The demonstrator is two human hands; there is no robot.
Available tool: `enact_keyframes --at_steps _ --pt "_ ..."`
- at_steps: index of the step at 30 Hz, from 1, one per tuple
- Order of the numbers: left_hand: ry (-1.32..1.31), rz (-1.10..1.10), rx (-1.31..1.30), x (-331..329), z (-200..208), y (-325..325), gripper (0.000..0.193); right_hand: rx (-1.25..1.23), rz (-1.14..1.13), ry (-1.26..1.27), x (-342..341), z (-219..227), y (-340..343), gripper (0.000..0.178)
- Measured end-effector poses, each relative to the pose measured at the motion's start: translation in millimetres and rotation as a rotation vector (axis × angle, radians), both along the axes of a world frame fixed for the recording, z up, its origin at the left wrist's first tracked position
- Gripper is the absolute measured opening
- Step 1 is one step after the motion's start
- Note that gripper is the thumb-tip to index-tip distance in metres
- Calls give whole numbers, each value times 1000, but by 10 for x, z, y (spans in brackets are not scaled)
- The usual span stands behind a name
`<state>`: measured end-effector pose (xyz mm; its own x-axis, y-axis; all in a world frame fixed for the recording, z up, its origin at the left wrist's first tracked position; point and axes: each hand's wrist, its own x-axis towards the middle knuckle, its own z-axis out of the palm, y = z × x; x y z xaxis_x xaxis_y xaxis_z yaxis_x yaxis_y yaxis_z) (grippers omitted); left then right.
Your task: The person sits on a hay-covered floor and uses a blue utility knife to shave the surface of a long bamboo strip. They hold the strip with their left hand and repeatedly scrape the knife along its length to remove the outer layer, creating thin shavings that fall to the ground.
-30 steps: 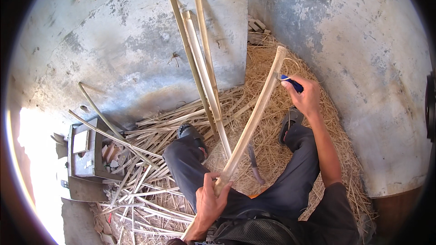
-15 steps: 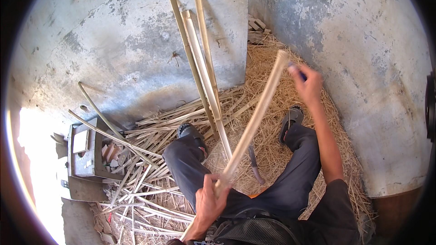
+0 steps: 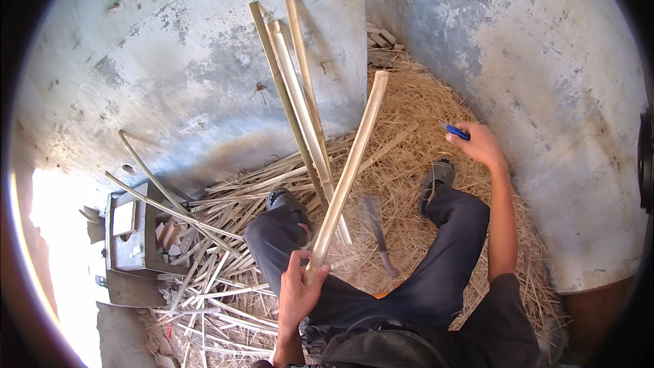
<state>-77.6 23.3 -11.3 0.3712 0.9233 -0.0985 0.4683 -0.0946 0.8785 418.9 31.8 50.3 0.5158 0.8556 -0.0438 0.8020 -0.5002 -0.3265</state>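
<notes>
A pale split bamboo strip [image 3: 351,170] slants up and away from my lap. My left hand [image 3: 300,289] is closed around its lower end, the thumb pressed along one side. Out to the right, apart from the strip, my right hand [image 3: 479,144] is closed on a blue utility knife [image 3: 458,133]. Its short tip points left over the straw. Between my legs on the ground lies a curved dark blade with a brown handle [image 3: 388,264]. Three longer bamboo strips [image 3: 300,105] lean against the wall ahead, left of the held strip.
Weathered grey walls [image 3: 184,48] stand ahead and to the right. Cut bamboo slats [image 3: 225,286] are heaped on the left, with fine shavings [image 3: 415,102] across the floor. A wooden box [image 3: 129,232] with broken pieces sits at the far left. My shoes [image 3: 439,174] rest among the shavings.
The bamboo strip's upper end has swung left, and the left hand has shifted slightly left. My right hand with the utility knife has moved down and right, away from the strip.
</notes>
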Motion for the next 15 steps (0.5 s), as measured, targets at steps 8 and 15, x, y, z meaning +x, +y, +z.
enact_keyframes --at_steps 8,15 --pt "-168 -9 -31 365 29 133 35 537 244 382 -802 -74 -128 57" --pt "-116 -22 129 628 373 144 24 702 536 343 -1600 -206 -387 34"
